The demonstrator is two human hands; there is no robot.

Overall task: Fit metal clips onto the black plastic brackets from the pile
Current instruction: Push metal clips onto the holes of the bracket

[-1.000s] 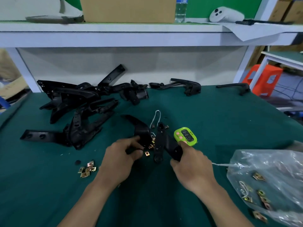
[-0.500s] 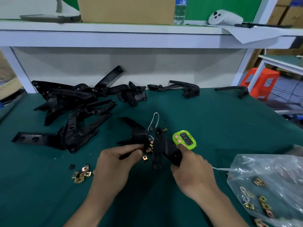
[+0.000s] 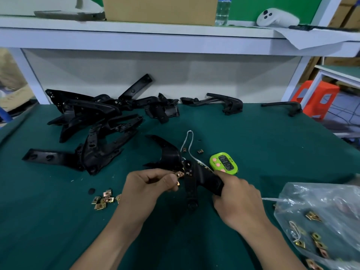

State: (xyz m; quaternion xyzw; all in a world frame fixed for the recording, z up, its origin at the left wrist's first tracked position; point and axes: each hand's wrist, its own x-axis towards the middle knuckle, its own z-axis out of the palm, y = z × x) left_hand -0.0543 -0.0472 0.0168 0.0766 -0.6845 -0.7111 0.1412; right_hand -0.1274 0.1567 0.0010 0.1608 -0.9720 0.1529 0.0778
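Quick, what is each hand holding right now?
Left hand: closed, pinching a metal clip.
Right hand: closed, gripping the black bracket.

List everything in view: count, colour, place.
pile brackets: many, black, far left
held bracket: one, black, centre
lone brackets: two, black, back edge
loose clips: small heap, brass, near left
pinched clip: one, brass, against held bracket
clip bag: one, clear, near right
timer: one, green, beside held bracket
table mat: one, green, under everything
cardboard box: one, brown, shelf
water bottle: one, clear, shelf
controller: one, white, shelf
stool: one, orange, far right
left-hand grip: one, pinches pinched clip
right-hand grip: one, holds held bracket
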